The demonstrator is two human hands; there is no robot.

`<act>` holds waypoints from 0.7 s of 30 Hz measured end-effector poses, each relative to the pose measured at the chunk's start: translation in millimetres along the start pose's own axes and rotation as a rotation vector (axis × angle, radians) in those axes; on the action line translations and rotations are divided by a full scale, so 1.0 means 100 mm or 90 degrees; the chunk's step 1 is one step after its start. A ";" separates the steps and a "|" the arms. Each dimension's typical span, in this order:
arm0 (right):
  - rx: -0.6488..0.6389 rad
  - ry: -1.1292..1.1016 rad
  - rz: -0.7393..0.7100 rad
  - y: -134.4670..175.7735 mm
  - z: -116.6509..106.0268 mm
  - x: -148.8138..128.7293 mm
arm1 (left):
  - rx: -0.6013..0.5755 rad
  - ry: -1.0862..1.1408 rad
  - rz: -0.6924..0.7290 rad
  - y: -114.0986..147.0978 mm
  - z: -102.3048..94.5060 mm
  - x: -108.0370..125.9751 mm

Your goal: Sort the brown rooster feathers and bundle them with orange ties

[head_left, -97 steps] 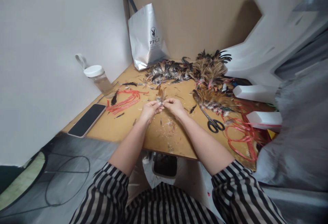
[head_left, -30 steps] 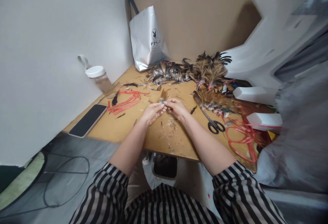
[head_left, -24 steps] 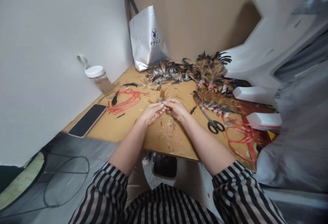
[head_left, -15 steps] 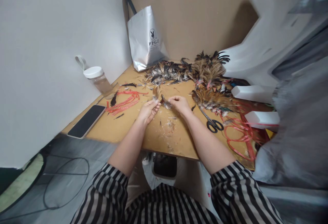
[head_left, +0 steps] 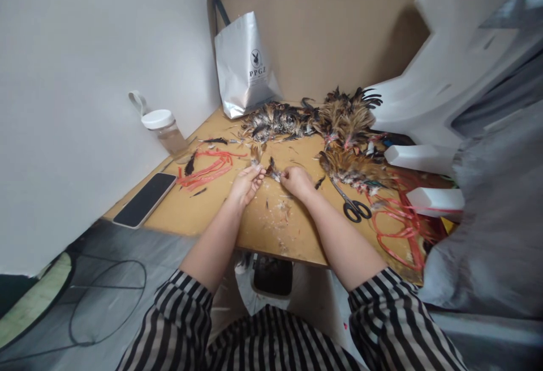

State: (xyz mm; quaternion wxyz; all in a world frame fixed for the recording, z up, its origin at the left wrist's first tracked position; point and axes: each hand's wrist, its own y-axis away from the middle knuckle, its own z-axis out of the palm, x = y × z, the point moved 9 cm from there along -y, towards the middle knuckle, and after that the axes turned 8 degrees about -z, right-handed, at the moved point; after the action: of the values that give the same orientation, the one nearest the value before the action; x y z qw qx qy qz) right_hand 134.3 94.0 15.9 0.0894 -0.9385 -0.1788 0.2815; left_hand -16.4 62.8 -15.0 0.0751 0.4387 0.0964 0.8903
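Note:
Over the middle of the table, my left hand [head_left: 247,183] is closed in a pinch on a few brown feathers [head_left: 257,153], whose tips point up and away. My right hand [head_left: 297,181] has its fingers pressed together at the base of a small dark feather [head_left: 272,165] with pale fluff; the fingertips are partly hidden. The two hands are a short gap apart. Beyond them lies a loose heap of dark and white feathers [head_left: 275,122]. To the right are a brown feather bundle [head_left: 352,167] and a taller bundle [head_left: 345,113] behind it.
Black-handled scissors [head_left: 356,210] lie right of my right forearm, beside tangled red ribbon [head_left: 394,224]. At left are red strips [head_left: 207,172], a phone [head_left: 145,200] and a lidded jar [head_left: 167,133]. A silver bag [head_left: 244,71] stands behind. Fluff litters the table front [head_left: 254,235].
My right hand has curled its fingers in more and turned slightly, at the base of the small dark feather. My left hand keeps its pinch. The whole view has shifted slightly.

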 end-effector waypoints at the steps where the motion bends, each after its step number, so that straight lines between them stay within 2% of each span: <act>1: -0.002 -0.031 0.006 0.00 0.01 0.01 | 0.000 0.001 0.000 0.00 0.00 0.00; 4: -0.010 -0.201 0.042 -0.02 0.07 0.07 | 0.001 0.005 0.002 0.00 0.00 0.00; 8: -0.050 -0.484 0.167 0.01 0.21 0.15 | -0.004 0.006 -0.003 -0.01 0.00 -0.01; 11: -0.069 -0.637 0.228 0.05 0.27 0.13 | -0.009 0.004 -0.010 -0.03 -0.01 -0.03; 15: -0.081 -0.701 0.264 0.07 0.28 0.12 | -0.028 0.005 -0.015 -0.06 -0.01 -0.05; 21: -0.064 -0.639 0.260 0.08 0.23 0.15 | -0.026 -0.005 -0.018 -0.06 -0.02 -0.07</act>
State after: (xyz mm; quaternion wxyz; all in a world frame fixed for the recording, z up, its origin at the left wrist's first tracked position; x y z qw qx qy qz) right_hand 135.6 93.8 -12.7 -0.1084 -0.7077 -0.0270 0.6976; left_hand -13.6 67.0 -23.2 0.0975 0.4391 0.0839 0.8892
